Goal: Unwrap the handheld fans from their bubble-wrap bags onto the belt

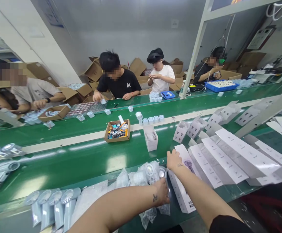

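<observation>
My left hand [162, 191] is curled around a bagged round-headed device [162, 172] on the green bench in front of me, its fingers closed on the clear wrap. My right hand [175, 159], just beyond it, has its fingers bent against the upper end of a long printed white carton [181, 194]; the thumb is hidden, so I cannot tell whether they pinch it. Ahead, a small brown cardboard box [118, 140] holds a jumble of tools, some orange-handled, and an upright white box [152, 146] has something pale inside that I can't make out. Farther off, a blue tray [221, 89] is filled with small white pieces, and a brown carton [60, 116] at the left holds pale parts. My left forearm covers part of the bubble-wrapped bundles [139, 178], and the row of pale blue devices [56, 207] is cut off below. Open white cartons [218, 158] lean together on my right, the outermost cropped by the edge. A glossy green conveyor [82, 155] runs across, with four co-workers seated beyond it before a grey wall [131, 29].
</observation>
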{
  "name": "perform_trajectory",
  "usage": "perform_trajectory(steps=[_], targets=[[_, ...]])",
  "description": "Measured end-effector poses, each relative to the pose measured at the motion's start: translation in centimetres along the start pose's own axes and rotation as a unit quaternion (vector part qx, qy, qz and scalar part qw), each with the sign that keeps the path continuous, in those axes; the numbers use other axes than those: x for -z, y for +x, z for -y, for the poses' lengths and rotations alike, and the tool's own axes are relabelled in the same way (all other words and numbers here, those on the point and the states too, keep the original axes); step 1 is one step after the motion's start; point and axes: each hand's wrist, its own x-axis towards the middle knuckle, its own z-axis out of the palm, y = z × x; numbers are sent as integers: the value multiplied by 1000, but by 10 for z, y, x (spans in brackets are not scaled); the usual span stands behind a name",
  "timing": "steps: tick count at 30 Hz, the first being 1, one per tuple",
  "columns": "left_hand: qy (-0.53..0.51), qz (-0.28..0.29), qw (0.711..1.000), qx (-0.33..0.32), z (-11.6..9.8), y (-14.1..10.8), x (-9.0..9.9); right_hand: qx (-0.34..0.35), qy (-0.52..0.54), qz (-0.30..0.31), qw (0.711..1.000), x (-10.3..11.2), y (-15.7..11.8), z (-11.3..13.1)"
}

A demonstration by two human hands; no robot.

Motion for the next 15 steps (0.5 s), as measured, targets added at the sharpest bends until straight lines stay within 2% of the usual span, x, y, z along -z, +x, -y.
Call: perform_trajectory(steps=[4,8,12,14,15], targets=[[-5,20,1000,6,5,8,6,-43,-17,44,998,-2,-8,-4],[-7,47,999,-10,14,5,30,-50,-17,46,998,-2,-22,-12],[3,19,999,-38,38,-28,75,-47,19,50,997,4,-31,-19],[-36,-30,999,5,60,-56,98,-30,52,44,997,10,-38,-26],[-79,-74,993,49,71,-72,108,-16,71,36,997,14,-42,-31]])
